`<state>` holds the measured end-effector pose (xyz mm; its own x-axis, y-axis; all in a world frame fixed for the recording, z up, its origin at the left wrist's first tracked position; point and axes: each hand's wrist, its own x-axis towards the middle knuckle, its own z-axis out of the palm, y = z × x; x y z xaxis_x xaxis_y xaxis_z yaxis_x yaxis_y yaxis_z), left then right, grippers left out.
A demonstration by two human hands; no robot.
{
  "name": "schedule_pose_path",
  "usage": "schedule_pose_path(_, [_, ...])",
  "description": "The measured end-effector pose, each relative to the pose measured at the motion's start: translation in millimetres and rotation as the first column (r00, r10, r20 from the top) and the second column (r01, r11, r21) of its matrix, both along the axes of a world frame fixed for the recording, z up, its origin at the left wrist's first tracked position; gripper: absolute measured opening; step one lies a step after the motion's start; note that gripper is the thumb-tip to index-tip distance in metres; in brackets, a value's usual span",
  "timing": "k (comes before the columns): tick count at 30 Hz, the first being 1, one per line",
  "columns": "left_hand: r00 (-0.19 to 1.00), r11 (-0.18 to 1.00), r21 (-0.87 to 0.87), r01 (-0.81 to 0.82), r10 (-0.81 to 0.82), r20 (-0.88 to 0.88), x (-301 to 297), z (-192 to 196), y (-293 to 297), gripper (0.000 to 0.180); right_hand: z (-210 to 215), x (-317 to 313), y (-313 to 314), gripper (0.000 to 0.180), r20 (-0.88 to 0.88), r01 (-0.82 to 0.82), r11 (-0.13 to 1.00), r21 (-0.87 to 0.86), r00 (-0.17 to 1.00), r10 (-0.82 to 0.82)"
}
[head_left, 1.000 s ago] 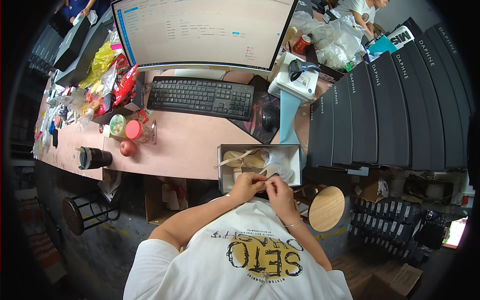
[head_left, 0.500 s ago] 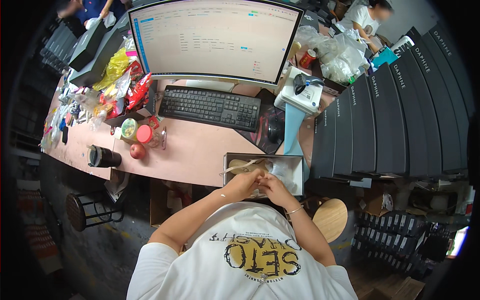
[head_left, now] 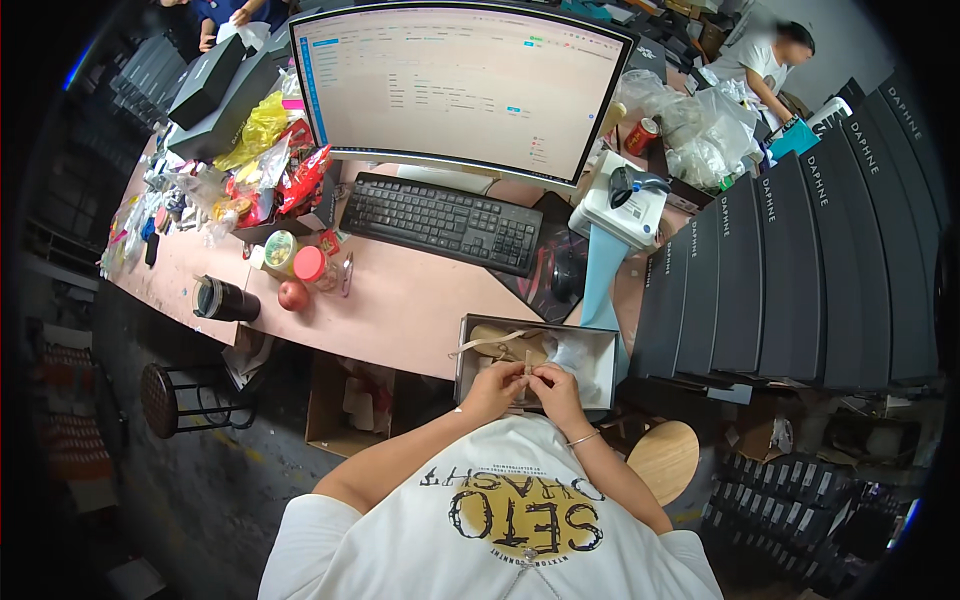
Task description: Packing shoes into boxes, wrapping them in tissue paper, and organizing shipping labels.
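Observation:
An open shoebox (head_left: 467,378) stands at the desk's near edge, right in front of me. Inside it lies a beige sandal (head_left: 512,345) with a thin strap sticking out over the left wall, and crumpled white wrapping (head_left: 585,355) fills the right part. Over the box's near side, my left hand (head_left: 493,390) and my right hand (head_left: 556,388) meet fingertip to fingertip, both pinching. A thin pale beige strip (head_left: 528,366) stands up between the fingers; whether it belongs to the sandal I cannot tell.
Beyond the box are a keyboard (head_left: 440,222), a mouse (head_left: 566,270) and a monitor (head_left: 460,90). Dark shoeboxes (head_left: 790,270) stand in a row at right. A tumbler (head_left: 225,299), an apple (head_left: 293,296) and jars (head_left: 312,266) sit at left. Two people work behind the desk.
The whole view has shifted slightly right. My fingertips have drawn a little apart, and the thin strip now shows between them. At the right, the other person's head has turned.

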<state>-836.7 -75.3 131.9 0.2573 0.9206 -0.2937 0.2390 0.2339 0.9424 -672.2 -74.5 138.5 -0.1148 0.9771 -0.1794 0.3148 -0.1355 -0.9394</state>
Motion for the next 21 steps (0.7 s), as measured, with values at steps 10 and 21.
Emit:
schedule_pose_path(10, [0.923,0.936,-0.35,-0.026,0.157,0.35,9,4,1,0.021,8,15,-7,0.016,-0.144,-0.003,0.993,-0.12,0.989,-0.014])
schedule_pose_path(21, [0.992,0.998,-0.054,-0.028,0.034,0.121,15,10,2,0.014,27,18,8,0.017,-0.05,-0.024,1.0,0.017,0.998,0.025])
